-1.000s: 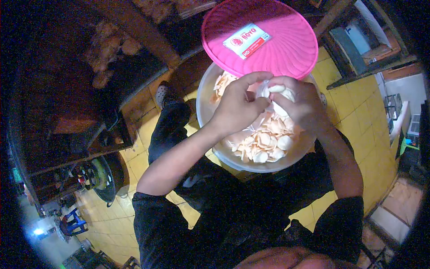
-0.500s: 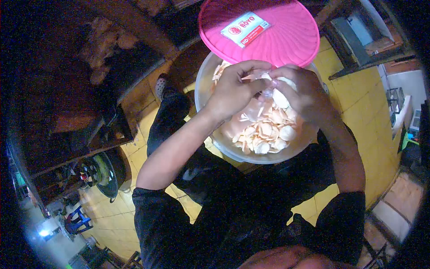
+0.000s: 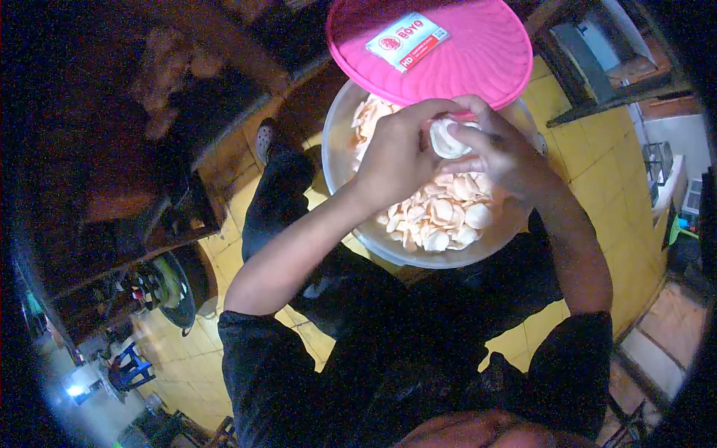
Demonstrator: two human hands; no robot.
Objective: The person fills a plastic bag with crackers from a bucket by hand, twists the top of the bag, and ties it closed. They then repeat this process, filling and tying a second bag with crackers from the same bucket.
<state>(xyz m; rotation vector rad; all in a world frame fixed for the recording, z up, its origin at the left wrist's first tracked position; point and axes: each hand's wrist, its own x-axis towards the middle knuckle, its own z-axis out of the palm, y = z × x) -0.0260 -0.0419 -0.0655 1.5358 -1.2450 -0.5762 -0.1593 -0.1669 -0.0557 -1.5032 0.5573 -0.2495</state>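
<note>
Both hands meet over a large translucent tub (image 3: 358,237) that holds many pale, round crackers (image 3: 448,205). My left hand (image 3: 399,153) is closed, its back towards me; what its fingers grip is hidden. Between the hands shows a whitish cracker (image 3: 450,140), with the thumb of my right hand (image 3: 497,153) pressed against it. The right fingers curl round behind this cracker. I cannot make out any clear plastic there now. Just beyond the hands, a round pink lid (image 3: 478,52) rests at the tub's far side, bearing a white-and-red "BOYO" packet (image 3: 407,41).
The tub stands between my legs on a yellow tiled floor (image 3: 612,224). Dark wooden furniture (image 3: 112,209) runs along the left, with a wide dark pan (image 3: 179,295) below it. A small blue stool (image 3: 133,367) is at lower left. A wooden shelf (image 3: 620,104) stands at upper right.
The clear plastic seen between the hands and over the crackers has gone from view. My right hand has turned and now presses a whitish cracker. More of the crackers in the tub show.
</note>
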